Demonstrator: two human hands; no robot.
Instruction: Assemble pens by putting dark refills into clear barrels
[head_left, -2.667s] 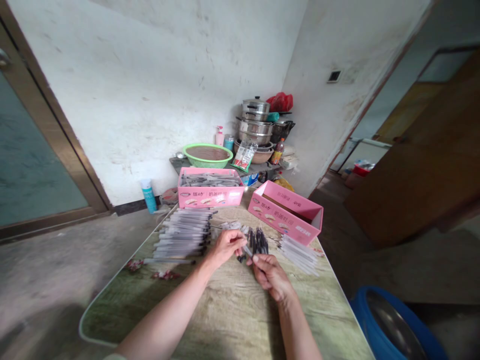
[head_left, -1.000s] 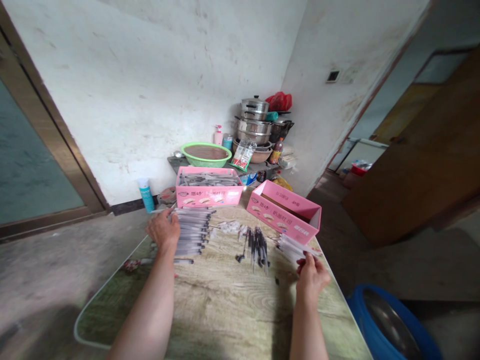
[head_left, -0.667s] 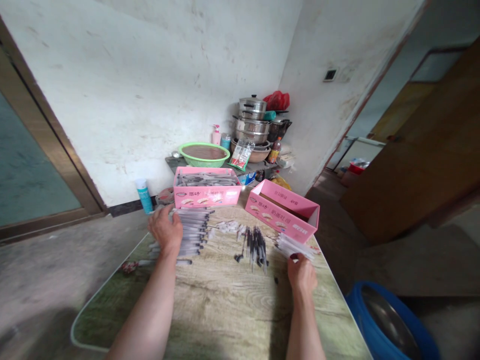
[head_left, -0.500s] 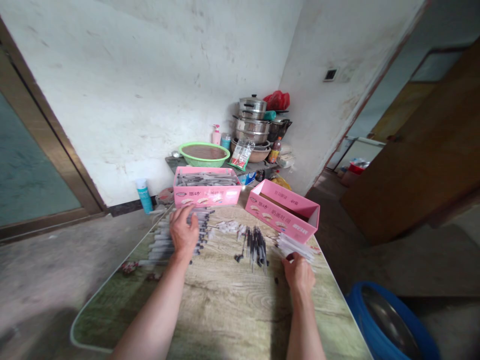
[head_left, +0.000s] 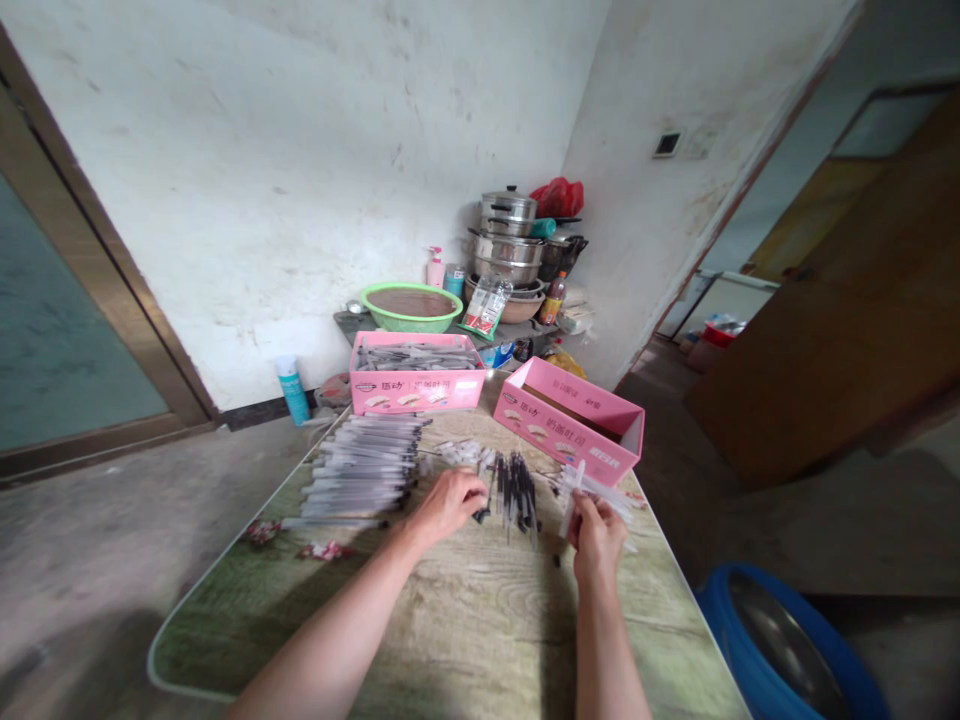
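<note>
Head view: our right hand (head_left: 598, 528) is pinched on a pale tube (head_left: 580, 474), above the loose tubes (head_left: 616, 497).
Left hand (head_left: 448, 503): fingers bent close together, beside the black pieces (head_left: 517, 490); we cannot tell whether they grip anything.
Tube risk: a slack pinch could let it slip from our fingers.
Black-piece risk: lying loose on the bench (head_left: 480, 620), they could scatter if we brush them.
Left pink box (head_left: 416, 393): heaped with pens (head_left: 420, 356).
Right pink box (head_left: 555, 430): brown interior showing.
Green basin (head_left: 411, 325): something brown inside.
</note>
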